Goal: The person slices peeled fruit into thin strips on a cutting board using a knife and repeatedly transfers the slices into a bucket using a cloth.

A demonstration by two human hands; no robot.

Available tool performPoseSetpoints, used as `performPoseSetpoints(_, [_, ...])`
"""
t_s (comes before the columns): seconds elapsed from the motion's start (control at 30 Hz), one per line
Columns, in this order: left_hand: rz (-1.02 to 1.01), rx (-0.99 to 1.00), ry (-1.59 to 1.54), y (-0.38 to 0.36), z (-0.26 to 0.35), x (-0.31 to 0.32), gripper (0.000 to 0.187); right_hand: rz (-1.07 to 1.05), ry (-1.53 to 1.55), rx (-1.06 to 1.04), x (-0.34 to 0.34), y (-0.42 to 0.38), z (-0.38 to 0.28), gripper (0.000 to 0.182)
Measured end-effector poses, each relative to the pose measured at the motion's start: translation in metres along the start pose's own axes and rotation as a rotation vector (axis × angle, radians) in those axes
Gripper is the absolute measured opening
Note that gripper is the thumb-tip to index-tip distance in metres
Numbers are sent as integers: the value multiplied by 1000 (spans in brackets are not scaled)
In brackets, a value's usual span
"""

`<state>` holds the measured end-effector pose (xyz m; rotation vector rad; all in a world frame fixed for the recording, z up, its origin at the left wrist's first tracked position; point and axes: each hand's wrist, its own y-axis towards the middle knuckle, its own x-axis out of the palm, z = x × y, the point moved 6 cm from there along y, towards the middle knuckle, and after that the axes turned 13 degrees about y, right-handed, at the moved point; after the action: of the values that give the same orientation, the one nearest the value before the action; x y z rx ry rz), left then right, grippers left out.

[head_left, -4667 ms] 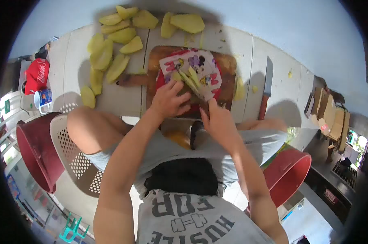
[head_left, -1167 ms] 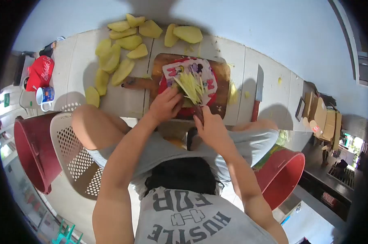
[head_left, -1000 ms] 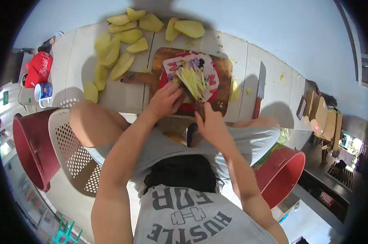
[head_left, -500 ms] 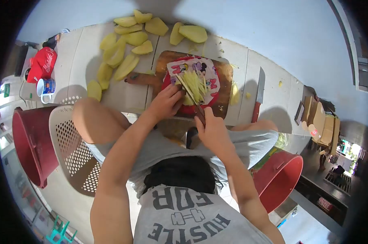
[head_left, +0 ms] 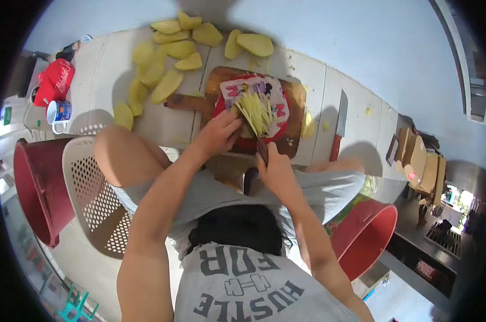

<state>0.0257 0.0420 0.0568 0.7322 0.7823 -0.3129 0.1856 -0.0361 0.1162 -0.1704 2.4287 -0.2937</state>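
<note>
My right hand [head_left: 279, 170] grips the dark handle of a knife [head_left: 262, 147], its narrow blade slanting up and left against a heap of thin pale-green strips [head_left: 258, 114]. My left hand [head_left: 217, 134] has its fingers curled down beside the blade, over what looks like a mango piece mostly hidden under them. The strips lie on a cartoon-print cloth [head_left: 281, 110] over a red round plate or lid, on a wooden cutting board [head_left: 298, 102]. Peeled pale-yellow mango pieces [head_left: 168, 86] are spread on the tiles to the upper left.
A second knife [head_left: 342, 115] with a red handle lies right of the board. A mug [head_left: 60, 111] and red cap [head_left: 56, 83] are at far left. A red bin [head_left: 41, 185] and perforated basket [head_left: 95, 193] stand left, another red bin [head_left: 369, 236] right.
Both hands stay at the strips. The knife and fingers have shifted only slightly, with the blade closer against the heap. The whole view has moved a little.
</note>
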Motion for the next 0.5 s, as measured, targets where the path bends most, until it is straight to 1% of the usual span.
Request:
performPoseSetpoints(0.07, [-7,14,-9,-3,4,-3,35,-2,-6,6,-2,-8,-2,26])
performPoseSetpoints(0.13, [18,19,-3,7,-4,-4,35,-12,-32,-18,-11,3,-15,26])
performPoseSetpoints(0.2, [-6,9,-29,-3,0,-1,35,-4,-40,-18,-12,-7,-25,27])
performPoseSetpoints(0.27, [-23,28,-27,-4,4,-2,34,4,-14,-3,3,-8,4,27])
performPoseSetpoints(0.33, [-19,53,7,5,-2,-8,33,14,13,-27,4,7,3,27])
performPoseSetpoints(0.43, [24,18,-14,4,2,-3,33,29,-62,-21,1,0,1,26])
performPoseSetpoints(0.5, [51,21,-33,1,3,-3,33,8,-5,18,4,-2,1,26])
